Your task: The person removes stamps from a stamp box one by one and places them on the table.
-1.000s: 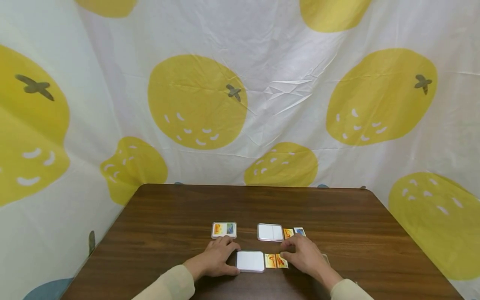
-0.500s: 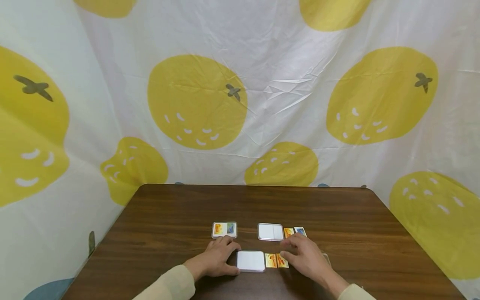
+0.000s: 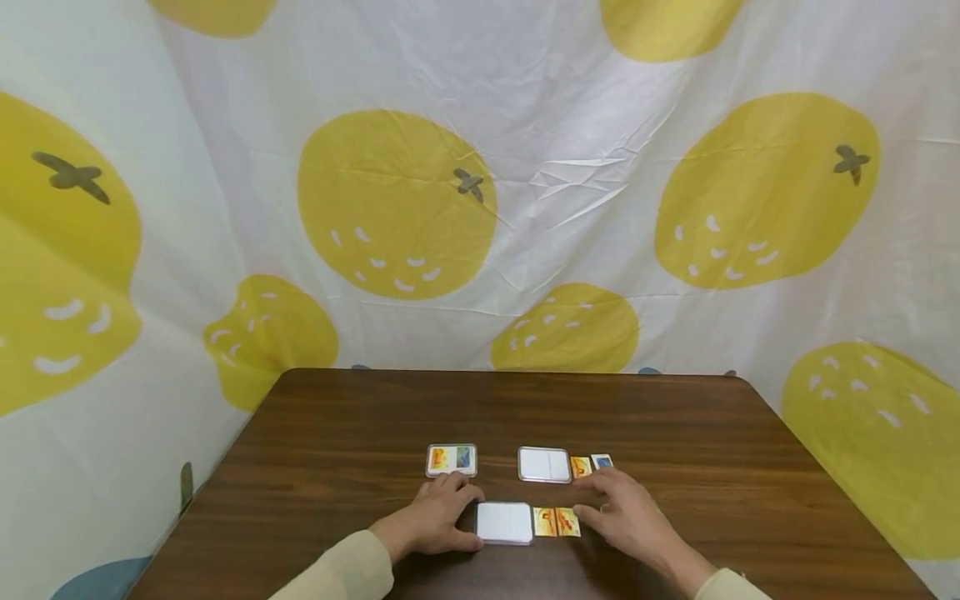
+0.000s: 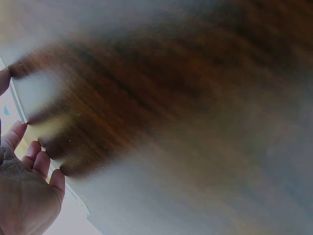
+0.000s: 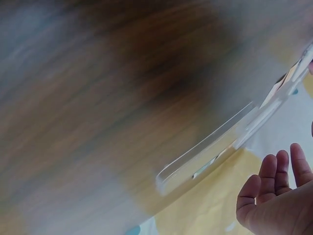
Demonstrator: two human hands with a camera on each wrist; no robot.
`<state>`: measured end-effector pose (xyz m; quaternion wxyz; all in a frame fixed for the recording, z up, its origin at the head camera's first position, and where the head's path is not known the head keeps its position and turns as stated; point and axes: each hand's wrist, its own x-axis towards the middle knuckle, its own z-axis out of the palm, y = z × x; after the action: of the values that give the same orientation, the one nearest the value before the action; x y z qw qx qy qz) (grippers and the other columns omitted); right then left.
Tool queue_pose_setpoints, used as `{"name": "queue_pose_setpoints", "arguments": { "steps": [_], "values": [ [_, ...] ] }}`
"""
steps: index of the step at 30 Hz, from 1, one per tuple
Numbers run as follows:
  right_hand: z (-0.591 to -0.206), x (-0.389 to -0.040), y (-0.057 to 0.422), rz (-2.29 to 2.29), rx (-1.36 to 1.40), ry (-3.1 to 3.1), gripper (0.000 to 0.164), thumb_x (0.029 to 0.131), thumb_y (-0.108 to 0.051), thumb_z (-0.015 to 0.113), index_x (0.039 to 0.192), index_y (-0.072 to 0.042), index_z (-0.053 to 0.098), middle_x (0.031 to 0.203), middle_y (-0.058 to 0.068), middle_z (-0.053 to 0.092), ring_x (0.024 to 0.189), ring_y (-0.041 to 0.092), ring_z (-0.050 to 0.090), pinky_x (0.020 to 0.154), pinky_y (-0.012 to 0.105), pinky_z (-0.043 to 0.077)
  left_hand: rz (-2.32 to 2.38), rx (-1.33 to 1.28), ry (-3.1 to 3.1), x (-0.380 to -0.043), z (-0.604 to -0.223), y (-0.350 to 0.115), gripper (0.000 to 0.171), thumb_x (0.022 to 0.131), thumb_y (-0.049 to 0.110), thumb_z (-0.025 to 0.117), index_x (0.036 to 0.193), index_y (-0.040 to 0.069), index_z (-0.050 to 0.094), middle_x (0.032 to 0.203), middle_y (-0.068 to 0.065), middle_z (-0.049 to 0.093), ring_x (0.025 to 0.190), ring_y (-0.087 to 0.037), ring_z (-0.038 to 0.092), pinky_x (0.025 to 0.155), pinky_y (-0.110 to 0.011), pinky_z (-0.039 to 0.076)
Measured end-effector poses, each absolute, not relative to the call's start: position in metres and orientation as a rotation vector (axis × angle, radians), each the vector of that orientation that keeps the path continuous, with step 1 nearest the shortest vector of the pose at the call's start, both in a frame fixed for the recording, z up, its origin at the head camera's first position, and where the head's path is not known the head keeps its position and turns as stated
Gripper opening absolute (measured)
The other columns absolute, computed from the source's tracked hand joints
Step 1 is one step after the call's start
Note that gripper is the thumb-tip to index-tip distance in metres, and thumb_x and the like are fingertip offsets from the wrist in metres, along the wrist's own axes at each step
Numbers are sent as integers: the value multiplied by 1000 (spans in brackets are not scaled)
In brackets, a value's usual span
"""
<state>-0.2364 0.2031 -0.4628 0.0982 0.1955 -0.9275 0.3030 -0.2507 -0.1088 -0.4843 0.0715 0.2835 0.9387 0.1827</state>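
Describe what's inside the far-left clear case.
An orange picture and a blue-green picture, side by side inside the case. Whatever lies beneath them is covered.

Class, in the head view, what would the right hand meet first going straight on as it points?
The right hand would probably meet the orange card beside the far white case first, though the hand's height is unclear; it might pass above.

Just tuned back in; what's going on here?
A person's left hand rests at the left edge of the near white case; the right hand is beside two orange cards. Nothing looks lifted off the table. Farther back lie a picture case and another white case.
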Motion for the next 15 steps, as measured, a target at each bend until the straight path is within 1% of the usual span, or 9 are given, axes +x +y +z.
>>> {"name": "queue_pose_setpoints", "arguments": {
  "steps": [6, 13, 15],
  "values": [
    [-463, -240, 217, 881, 571, -2770, 26, 83, -22, 80, 106, -13, 73, 104, -5, 64, 97, 23, 64, 79, 39, 52, 552, 854, 2820, -250, -483, -108, 51, 81, 46, 78, 121, 21, 59, 128, -5, 47, 116, -24, 43, 98, -47, 34],
    [-464, -242, 233, 927, 591, -2801, 30, 84, -26, 80, 111, -13, 71, 108, -5, 63, 104, 26, 62, 83, 45, 51, 537, 855, 2827, -249, -482, -108, 51, 81, 46, 77, 122, 20, 59, 128, -5, 47, 115, -23, 43, 98, -46, 35],
    [-465, -243, 238, 937, 592, -2814, 32, 84, -26, 79, 112, -12, 71, 109, -4, 63, 105, 27, 62, 84, 46, 51, 542, 853, 2824, -249, -482, -108, 52, 81, 46, 77, 122, 20, 59, 129, -6, 47, 115, -23, 43, 98, -47, 35]
  ]
}}
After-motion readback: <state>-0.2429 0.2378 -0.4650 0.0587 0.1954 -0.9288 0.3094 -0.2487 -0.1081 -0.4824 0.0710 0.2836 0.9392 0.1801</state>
